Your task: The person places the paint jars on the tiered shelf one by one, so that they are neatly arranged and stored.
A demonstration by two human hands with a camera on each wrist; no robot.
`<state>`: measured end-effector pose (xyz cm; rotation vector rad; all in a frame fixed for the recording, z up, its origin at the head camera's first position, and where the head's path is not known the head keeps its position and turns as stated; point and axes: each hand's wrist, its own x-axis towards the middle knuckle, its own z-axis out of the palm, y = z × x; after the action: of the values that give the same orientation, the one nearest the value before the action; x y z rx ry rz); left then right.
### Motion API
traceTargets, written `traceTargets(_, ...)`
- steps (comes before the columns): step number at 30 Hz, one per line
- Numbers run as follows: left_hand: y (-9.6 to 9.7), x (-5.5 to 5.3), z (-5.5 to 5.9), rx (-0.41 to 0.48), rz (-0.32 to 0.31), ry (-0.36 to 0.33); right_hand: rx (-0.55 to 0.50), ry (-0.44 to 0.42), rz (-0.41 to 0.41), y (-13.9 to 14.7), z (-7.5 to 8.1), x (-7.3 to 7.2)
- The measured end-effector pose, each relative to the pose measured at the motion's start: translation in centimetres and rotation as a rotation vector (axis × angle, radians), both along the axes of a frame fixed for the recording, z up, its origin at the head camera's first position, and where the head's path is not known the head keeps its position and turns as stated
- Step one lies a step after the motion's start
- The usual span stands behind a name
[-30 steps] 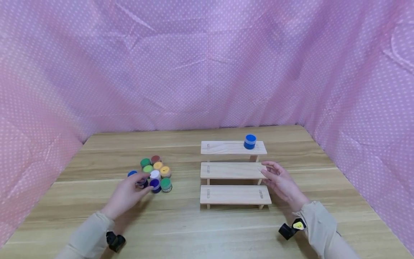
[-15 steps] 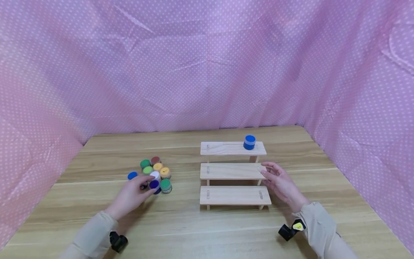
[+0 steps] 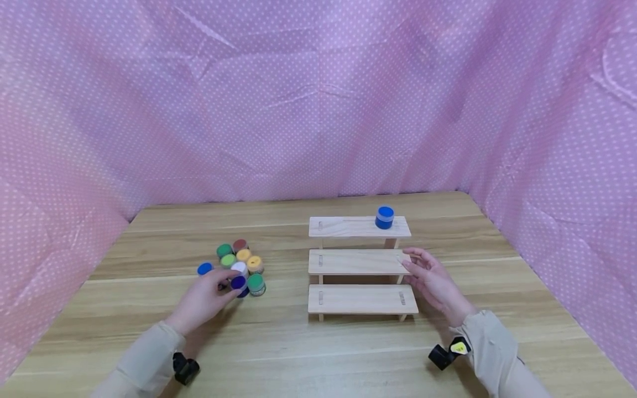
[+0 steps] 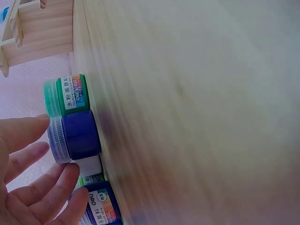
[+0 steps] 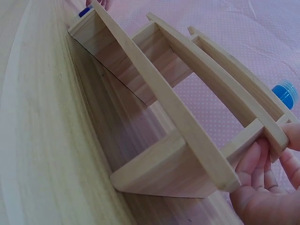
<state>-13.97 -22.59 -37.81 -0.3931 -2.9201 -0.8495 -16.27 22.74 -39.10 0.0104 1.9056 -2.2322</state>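
Note:
My left hand point(image 3: 201, 301) has its thumb and fingertips on either side of the lid of a dark blue paint jar point(image 4: 82, 136), pinching it. That jar stands upright at the front of a cluster of paint jars, beside a green paint jar point(image 3: 256, 284) and a white one point(image 3: 239, 268). A three-tier wooden shelf point(image 3: 355, 261) stands right of the table's middle. At its right end my right hand point(image 3: 433, 282) grips the middle tier, thumb on top and fingers beneath. One blue paint jar point(image 3: 385, 218) sits on the top tier, toward the right.
Behind the pinched jar are yellow jars point(image 3: 255, 263), a light green jar point(image 3: 228, 261), a dark green jar point(image 3: 224, 250) and a brown-red jar point(image 3: 240, 245). Another blue-lidded jar point(image 3: 204, 268) stands left of them. Pink dotted cloth point(image 3: 318, 110) encloses the wooden table point(image 3: 288, 354).
My left hand has moved slightly right, its fingers closing onto the dark blue jar and uncovering the blue-lidded jar at the left. My right hand stays at the shelf.

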Motion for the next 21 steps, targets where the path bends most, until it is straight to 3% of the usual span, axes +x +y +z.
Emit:
traceTargets(8, -0.03, -0.27, -0.1, -0.028, -0.021, -0.036, 0.001, 0.005, 0.003, -0.02, 0.04, 0.1)
traceTargets(21, 0.09, -0.14, 0.05, -0.008, -0.002, -0.099, 0.001, 0.012, 0.006, -0.02, -0.02, 0.03)
